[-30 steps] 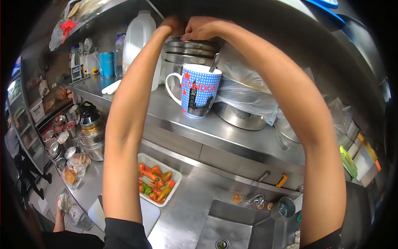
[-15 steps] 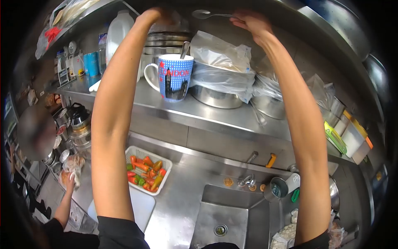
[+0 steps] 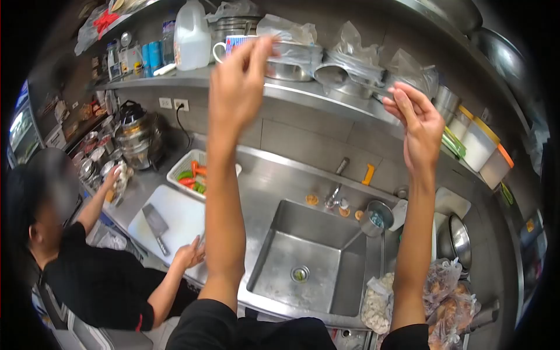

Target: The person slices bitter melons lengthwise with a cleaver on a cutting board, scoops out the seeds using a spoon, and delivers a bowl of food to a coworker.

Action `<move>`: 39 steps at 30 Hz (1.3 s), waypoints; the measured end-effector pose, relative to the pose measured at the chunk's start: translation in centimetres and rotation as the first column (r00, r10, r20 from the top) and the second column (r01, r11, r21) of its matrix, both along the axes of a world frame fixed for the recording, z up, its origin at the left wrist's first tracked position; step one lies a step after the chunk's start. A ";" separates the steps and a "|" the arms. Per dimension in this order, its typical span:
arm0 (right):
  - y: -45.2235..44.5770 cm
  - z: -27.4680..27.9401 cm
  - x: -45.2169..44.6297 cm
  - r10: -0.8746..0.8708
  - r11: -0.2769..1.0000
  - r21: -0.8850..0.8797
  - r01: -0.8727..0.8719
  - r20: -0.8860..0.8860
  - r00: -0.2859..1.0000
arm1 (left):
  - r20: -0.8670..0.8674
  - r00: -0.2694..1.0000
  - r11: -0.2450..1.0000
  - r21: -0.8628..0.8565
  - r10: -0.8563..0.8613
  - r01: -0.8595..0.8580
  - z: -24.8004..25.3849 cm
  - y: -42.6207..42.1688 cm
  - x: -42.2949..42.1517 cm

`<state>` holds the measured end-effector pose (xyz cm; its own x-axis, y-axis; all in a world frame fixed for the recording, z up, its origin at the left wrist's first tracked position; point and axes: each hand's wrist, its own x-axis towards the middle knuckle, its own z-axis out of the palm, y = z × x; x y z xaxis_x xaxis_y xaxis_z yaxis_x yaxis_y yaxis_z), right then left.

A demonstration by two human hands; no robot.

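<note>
My right hand (image 3: 415,125) is raised in front of the shelf, its fingers closed on the handle of a metal spoon (image 3: 331,76) that points left. My left hand (image 3: 240,79) is up before the shelf edge, slightly blurred, with thumb and fingers drawn together. Whether anything small sits between them I cannot make out. Behind its fingertips, a blue checked mug (image 3: 233,42) stands on the shelf, mostly hidden. To the mug's right are a metal pot (image 3: 289,71) with a plastic-covered container on top and several plastic bags.
Below the steel shelf (image 3: 291,90) lie a sink (image 3: 303,245), a basket (image 3: 175,169) of peppers and a white cutting board (image 3: 181,213) with a knife (image 3: 154,224). A co-worker (image 3: 93,280) stands left, one hand by the board. Bagged food (image 3: 449,303) sits at right.
Both my hands have come down and back from the upper shelf area, the right bringing the spoon. My view has shifted, and the co-worker and knife now show at left.
</note>
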<state>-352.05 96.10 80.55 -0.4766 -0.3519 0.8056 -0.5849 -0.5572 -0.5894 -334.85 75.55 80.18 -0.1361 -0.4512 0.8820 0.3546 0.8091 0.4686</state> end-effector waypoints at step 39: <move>-19.8 -33.8 86.4 0.501 -0.548 0.367 -0.752 0.864 0.057 | 0.619 -0.059 -0.189 0.146 0.783 -0.971 -36.7 5.9 96.1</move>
<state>-265.68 76.34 46.76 0.7668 -0.5858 -0.2626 -0.0014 0.4076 -0.9132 -238.76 81.48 43.43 0.6503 -0.5440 0.5303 -0.6981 -0.1525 0.6996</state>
